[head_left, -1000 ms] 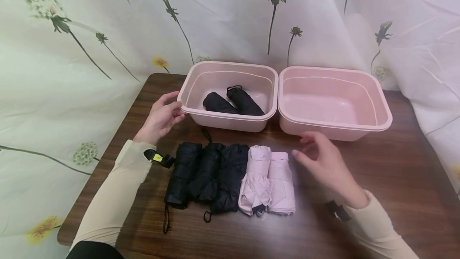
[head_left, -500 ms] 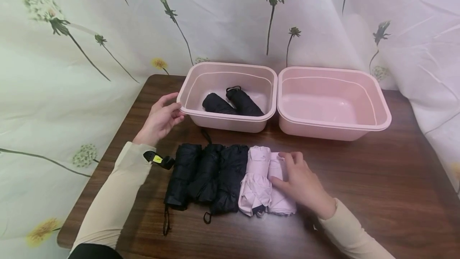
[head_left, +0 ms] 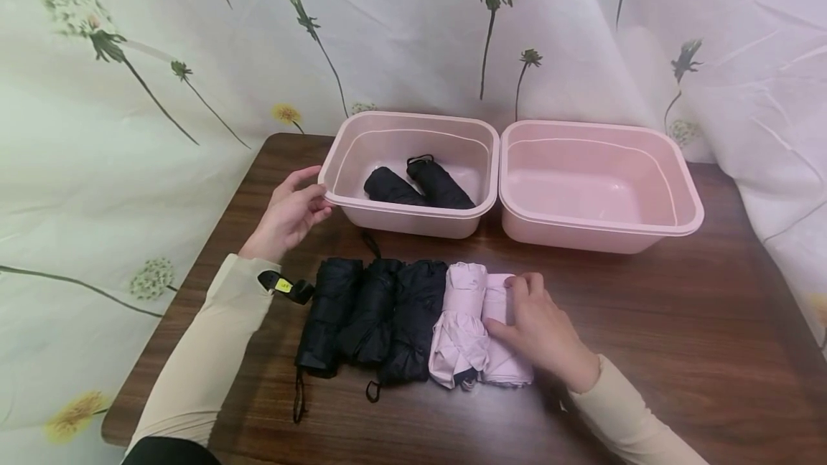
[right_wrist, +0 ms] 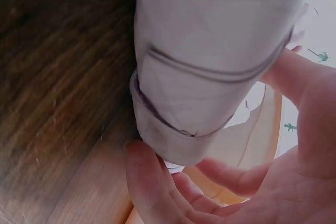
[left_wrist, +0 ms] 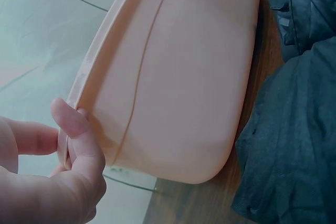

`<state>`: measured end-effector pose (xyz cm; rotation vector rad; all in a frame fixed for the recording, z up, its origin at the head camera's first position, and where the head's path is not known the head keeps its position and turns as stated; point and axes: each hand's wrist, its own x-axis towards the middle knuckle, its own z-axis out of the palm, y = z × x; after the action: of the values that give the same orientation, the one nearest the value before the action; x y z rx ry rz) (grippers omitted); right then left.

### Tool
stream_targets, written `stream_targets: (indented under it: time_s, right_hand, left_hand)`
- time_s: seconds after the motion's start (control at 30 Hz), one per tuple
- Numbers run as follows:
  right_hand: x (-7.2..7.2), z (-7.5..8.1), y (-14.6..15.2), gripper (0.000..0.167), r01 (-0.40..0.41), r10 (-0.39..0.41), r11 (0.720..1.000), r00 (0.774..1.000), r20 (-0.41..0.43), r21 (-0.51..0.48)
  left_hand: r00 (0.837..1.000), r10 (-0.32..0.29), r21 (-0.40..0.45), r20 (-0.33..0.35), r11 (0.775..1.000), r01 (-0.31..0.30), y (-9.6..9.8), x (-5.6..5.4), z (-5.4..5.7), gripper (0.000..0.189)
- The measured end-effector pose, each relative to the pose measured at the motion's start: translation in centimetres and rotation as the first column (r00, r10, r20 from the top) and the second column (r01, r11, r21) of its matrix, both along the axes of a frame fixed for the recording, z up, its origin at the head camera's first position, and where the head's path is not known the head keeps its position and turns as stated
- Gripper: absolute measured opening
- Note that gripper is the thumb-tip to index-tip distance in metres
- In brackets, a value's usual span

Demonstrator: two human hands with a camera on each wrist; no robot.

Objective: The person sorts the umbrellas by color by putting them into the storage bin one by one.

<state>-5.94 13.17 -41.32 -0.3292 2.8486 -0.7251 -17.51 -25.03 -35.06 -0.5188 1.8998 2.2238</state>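
Note:
Thumb and fingers of my left hand [head_left: 291, 210] pinch the left corner rim of the left pink plastic basin [head_left: 413, 221]; the left wrist view shows the thumb [left_wrist: 79, 124] on that rim. Two folded black umbrellas [head_left: 439, 181] lie inside this basin. My right hand [head_left: 543, 329] grips the rightmost folded pink umbrella [head_left: 497, 300], which lies on the table. In the right wrist view its fingers [right_wrist: 147, 182] curl around one end of the pink umbrella [right_wrist: 199, 35], with the thumb at the other side. Another pink umbrella [head_left: 460, 321] lies against it on the left.
Three folded black umbrellas [head_left: 413, 321] lie side by side left of the pink ones. A second pink basin [head_left: 594, 232] stands right beside the first and holds nothing. Behind the wooden table [head_left: 698, 350] hangs a dandelion-printed cloth [head_left: 413, 34].
My right hand has moved left and down from in front of the right basin onto the rightmost pink umbrella. My left hand has stayed at the left basin's rim.

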Motion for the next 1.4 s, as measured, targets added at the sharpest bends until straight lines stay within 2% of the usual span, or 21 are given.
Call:
stream_targets:
  time_s: [0.23, 0.47, 0.8, 1.03, 1.4]
  right_hand:
    - [-0.2, 0.1, 0.7, 0.075, 0.003, -0.003, 1.0, 0.999, 0.037, -0.005]
    - [-0.5, 0.2, 2.2, 0.072, -0.026, 0.025, 0.999, 0.999, 0.036, 0.027]
    - [-0.4, 0.7, 3.5, 0.073, -0.046, 0.04, 0.992, 0.998, 0.053, 0.116]
    - [-0.3, 1.0, 3.3, 0.078, -0.054, 0.046, 0.989, 0.997, 0.061, 0.136]
    - [0.0, 1.0, 3.3, 0.091, -0.07, 0.057, 0.979, 0.996, 0.076, 0.193]
  left_hand:
    - [1.0, -0.003, 0.053, -0.004, 0.999, 0.004, 0.0, 0.1, 0.2, 0.055]
    - [1.0, 0.001, 0.042, -0.007, 0.999, -0.001, 0.1, 0.0, 0.2, 0.054]
    - [1.0, -0.004, -0.038, 0.006, 0.999, 0.004, 0.1, -0.2, 0.0, 0.052]
    - [1.0, 0.012, 0.018, -0.008, 1.0, -0.012, 0.0, -0.2, -0.2, 0.051]
    - [1.0, 0.017, -0.018, -0.002, 1.0, -0.017, 0.0, -0.2, -0.3, 0.051]
